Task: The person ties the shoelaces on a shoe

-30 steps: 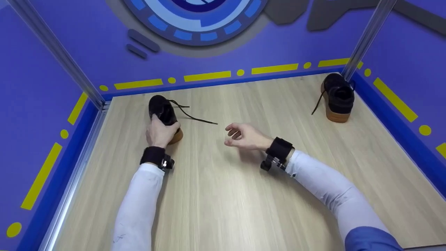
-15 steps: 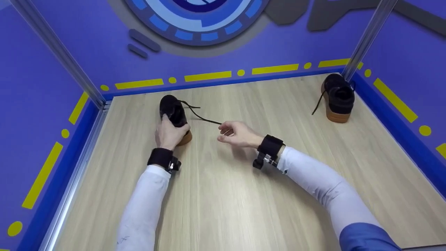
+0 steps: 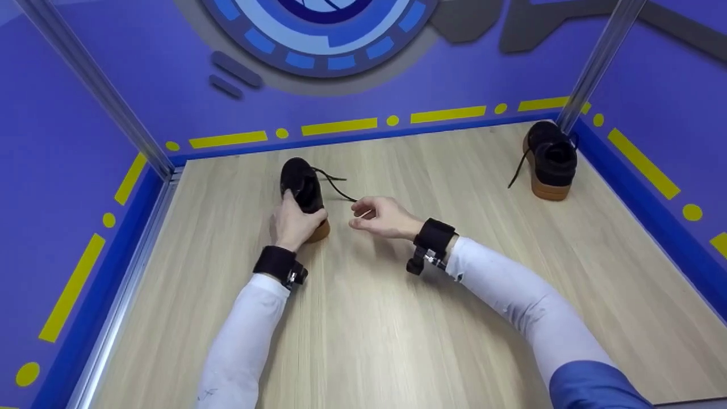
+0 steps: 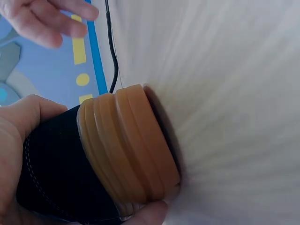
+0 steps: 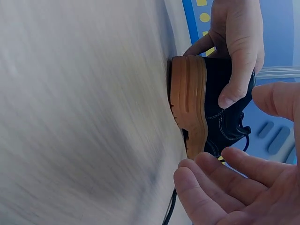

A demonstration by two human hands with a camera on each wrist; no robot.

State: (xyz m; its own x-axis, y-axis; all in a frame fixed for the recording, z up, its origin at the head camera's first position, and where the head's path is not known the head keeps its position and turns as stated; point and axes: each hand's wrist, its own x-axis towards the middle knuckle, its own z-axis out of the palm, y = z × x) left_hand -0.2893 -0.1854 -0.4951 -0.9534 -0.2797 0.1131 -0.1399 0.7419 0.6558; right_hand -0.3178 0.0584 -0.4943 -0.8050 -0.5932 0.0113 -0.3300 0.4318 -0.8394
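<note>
My left hand (image 3: 295,225) grips a black shoe (image 3: 297,175) with a tan sole round its heel, thumb on one side and fingers on the other. In the left wrist view the heel's ribbed sole (image 4: 131,140) is at the wooden surface. A loose black shoelace (image 3: 336,189) trails from the shoe to the right. My right hand (image 3: 386,217) hovers just right of the shoe, fingers loosely bent and holding nothing. The lace's far end passes behind its fingers in the head view. In the right wrist view those fingers (image 5: 220,187) stand apart in front of the shoe.
A matching black shoe (image 3: 554,162) stands in the far right corner, its lace hanging to the left. Blue walls with yellow dashes (image 3: 339,126) bound the wooden tabletop (image 3: 363,318) at the back and sides. Metal posts (image 3: 599,65) rise in the corners.
The left hand has slid its shoe rightward along the tabletop, the lace moving along with it. My right hand has shifted slightly left, narrowing the gap. The far-corner shoe has stayed put.
</note>
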